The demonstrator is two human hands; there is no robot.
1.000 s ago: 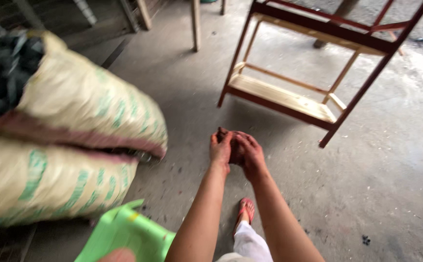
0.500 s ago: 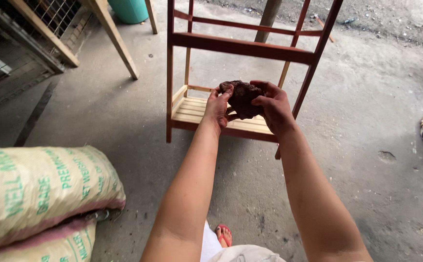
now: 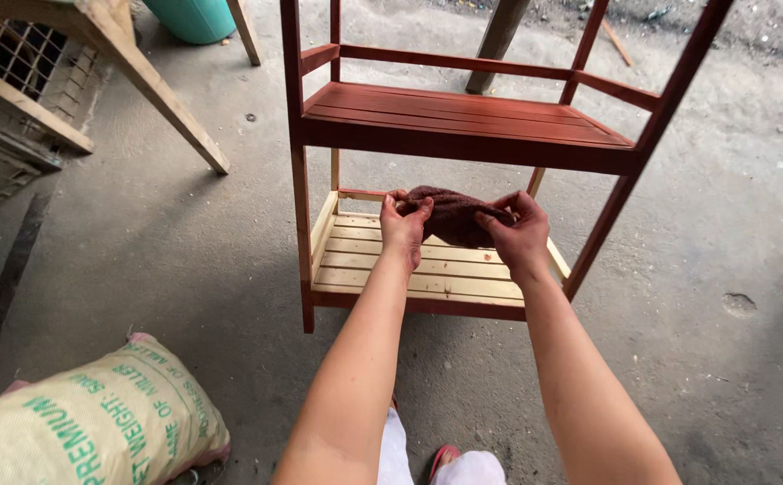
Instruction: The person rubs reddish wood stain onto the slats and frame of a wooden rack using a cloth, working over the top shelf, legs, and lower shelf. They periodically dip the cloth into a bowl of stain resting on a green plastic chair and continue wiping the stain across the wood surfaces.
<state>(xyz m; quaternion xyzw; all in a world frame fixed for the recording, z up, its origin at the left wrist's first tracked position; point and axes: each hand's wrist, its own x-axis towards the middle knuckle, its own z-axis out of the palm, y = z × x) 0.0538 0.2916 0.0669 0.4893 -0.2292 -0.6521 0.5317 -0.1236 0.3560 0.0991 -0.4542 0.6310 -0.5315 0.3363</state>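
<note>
Left to right: a pale woven sack (image 3: 95, 422) with green print lies on the concrete floor (image 3: 185, 260) at lower left, with bare wooden legs (image 3: 167, 99) above it. The left hand (image 3: 405, 224) and right hand (image 3: 519, 235) hold a dark reddish-brown cloth (image 3: 453, 216) stretched between them, fingers pinched on its opposite ends, in front of a two-tier slatted shelf (image 3: 463, 126). The upper tier is stained red; the lower tier (image 3: 427, 269) is pale bare wood. The cloth looks soft, light and limp, best taken by its edges. The shelf's uprights stand close on either side.
</note>
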